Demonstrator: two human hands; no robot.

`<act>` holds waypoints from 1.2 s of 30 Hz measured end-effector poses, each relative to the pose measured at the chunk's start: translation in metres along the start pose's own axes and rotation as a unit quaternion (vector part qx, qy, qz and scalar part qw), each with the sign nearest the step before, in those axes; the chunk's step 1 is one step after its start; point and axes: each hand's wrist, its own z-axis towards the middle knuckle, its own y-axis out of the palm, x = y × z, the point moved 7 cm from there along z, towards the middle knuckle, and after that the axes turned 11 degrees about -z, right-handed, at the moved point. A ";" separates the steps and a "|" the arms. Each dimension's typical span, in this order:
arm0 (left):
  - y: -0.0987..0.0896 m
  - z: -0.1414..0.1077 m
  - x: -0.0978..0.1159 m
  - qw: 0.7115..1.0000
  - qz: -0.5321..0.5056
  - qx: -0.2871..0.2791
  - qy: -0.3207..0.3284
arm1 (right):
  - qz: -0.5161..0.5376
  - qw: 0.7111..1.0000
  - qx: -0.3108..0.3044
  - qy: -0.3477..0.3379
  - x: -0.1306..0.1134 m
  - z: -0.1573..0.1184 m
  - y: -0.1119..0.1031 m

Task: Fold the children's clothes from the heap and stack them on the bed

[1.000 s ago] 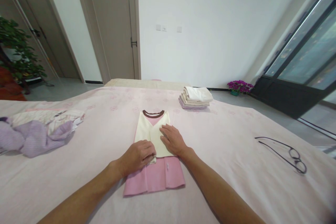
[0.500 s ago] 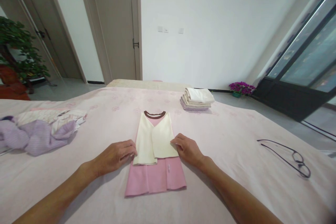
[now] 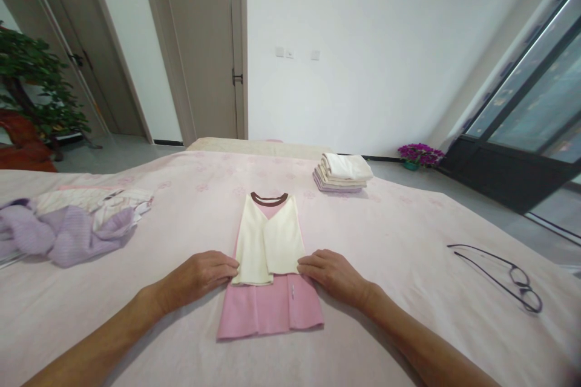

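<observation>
A pink garment (image 3: 272, 308) with a dark brown neckline lies flat on the bed-like surface, its cream sleeves or panels (image 3: 284, 245) folded over the front. At the left edge of the cream cloth, my left hand (image 3: 206, 275) rests with its fingers pressed together on the fabric. My right hand (image 3: 333, 275) touches the lower right corner of the cream part, its fingers also together and pointing inward. Both hands are closed at the garment's sides; the thumbs are partly hidden.
A neat stack of folded cloths (image 3: 342, 172) sits further back. Crumpled purple and white clothes (image 3: 72, 227) lie at the left. Black-framed glasses (image 3: 503, 275) rest on the pink sheet (image 3: 399, 236) at the right.
My right hand has slid slightly down toward the lower corner of the cream cloth, its fingers now flatter. The garment's folds look the same.
</observation>
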 end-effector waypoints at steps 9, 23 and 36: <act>-0.001 0.001 0.005 0.999 -0.006 0.012 0.033 | 0.067 0.997 0.037 0.032 -0.002 0.001 0.000; 0.003 0.013 0.012 0.997 0.068 0.014 0.020 | 0.091 0.995 0.016 0.023 -0.008 0.008 -0.014; 0.003 0.019 -0.010 0.990 -0.058 0.072 -0.104 | 0.218 0.968 0.042 0.115 0.011 0.015 -0.002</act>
